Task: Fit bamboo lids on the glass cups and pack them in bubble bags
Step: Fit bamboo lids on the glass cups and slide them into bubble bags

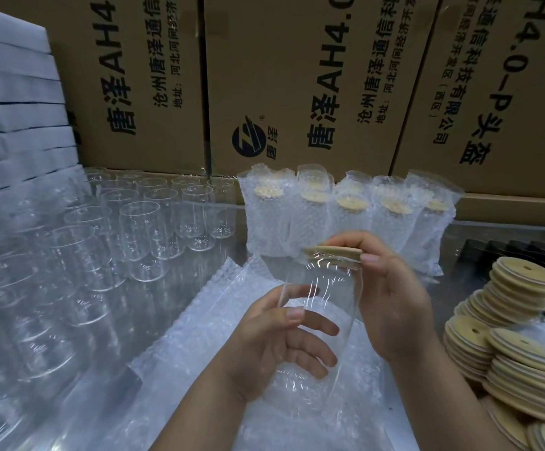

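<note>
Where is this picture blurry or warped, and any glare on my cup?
Head view: empty glasses lower left and lid stacks lower right smear toward the edges; the wide lens bends the cardboard boxes; white glints streak the held cup; bamboo lid, left hand and right hand look sharp.

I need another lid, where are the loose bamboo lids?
Head view: the loose bamboo lids are stacked at the right edge, just right of the right hand.

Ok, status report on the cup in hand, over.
Left hand grips glass cup round its body. Right hand pinches bamboo lid on the cup's mouth. Nothing in the way; bubble bags lie beneath.
</note>
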